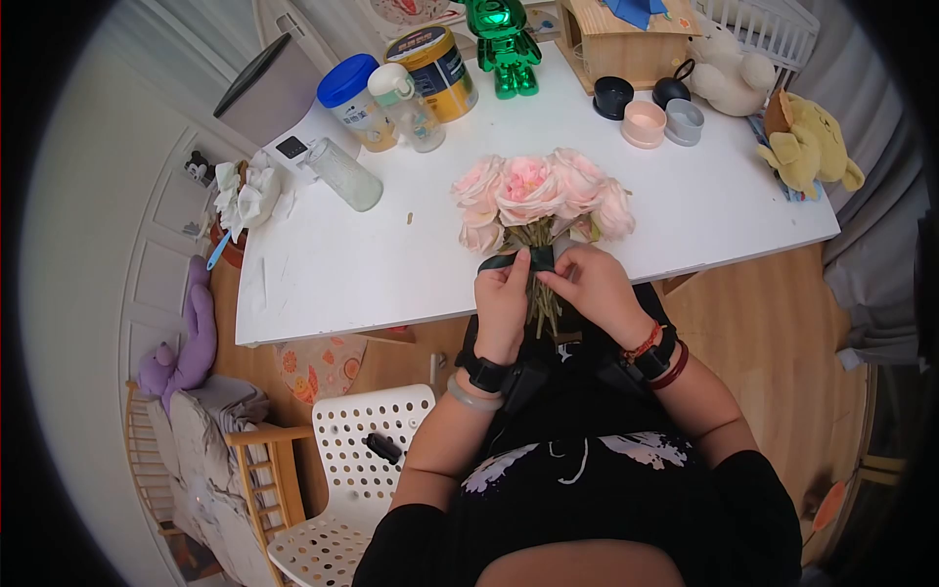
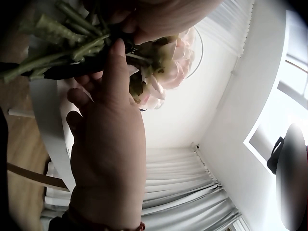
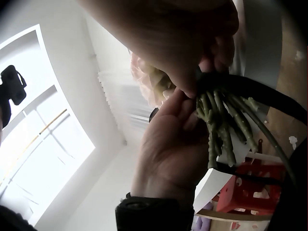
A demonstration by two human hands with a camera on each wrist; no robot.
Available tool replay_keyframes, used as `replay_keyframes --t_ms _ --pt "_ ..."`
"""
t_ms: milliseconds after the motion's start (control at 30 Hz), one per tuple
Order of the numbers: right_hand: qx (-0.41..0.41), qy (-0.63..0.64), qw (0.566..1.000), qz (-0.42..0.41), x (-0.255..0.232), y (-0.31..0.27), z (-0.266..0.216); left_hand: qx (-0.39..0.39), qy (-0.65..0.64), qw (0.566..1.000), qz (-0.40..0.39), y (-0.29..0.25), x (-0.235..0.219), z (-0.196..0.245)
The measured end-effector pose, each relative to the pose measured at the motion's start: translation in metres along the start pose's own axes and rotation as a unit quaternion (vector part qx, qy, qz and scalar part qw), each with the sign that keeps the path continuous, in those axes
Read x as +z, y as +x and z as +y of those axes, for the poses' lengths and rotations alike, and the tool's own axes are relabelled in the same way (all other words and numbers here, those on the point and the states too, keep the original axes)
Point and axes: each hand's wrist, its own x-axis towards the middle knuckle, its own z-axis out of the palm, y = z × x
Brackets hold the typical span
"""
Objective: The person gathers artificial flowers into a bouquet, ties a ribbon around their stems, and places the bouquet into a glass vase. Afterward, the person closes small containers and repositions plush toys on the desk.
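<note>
A bouquet of pale pink artificial-looking roses (image 1: 528, 186) is held upright over the table's front edge, green stems (image 3: 224, 125) pointing toward the body. Dark ribbon (image 1: 542, 258) wraps the stems just under the blooms, and a loose length of it (image 3: 260, 90) trails off in the right wrist view. My left hand (image 1: 501, 301) grips the bound stems from the left, thumb against the ribbon. From the other side, my right hand (image 1: 597, 290) pinches the ribbon between thumb and forefinger. Some fingers are hidden behind the stems.
On the white table (image 1: 391, 259) stand a glass jar (image 1: 345, 176), a blue-lidded tub (image 1: 354, 98), a clear bottle (image 1: 416, 117), a shiny green bear figure (image 1: 504, 49), small cups (image 1: 644, 124) and a yellow plush toy (image 1: 812, 142). A white perforated chair (image 1: 367, 460) is at lower left.
</note>
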Motion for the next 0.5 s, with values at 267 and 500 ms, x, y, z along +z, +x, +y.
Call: replay_keyframes --t_ms 267,500 --pt "0.031 0.057 0.998 0.001 0.0011 0.0024 0.0008 -0.026 0.006 1.0 -0.004 -0.0008 -0.0033 0.0007" --pt "0.073 0.109 0.99 -0.047 -0.0014 0.0052 0.0078 -0.016 -0.011 1.0 -0.006 -0.0024 -0.0001 0.0057"
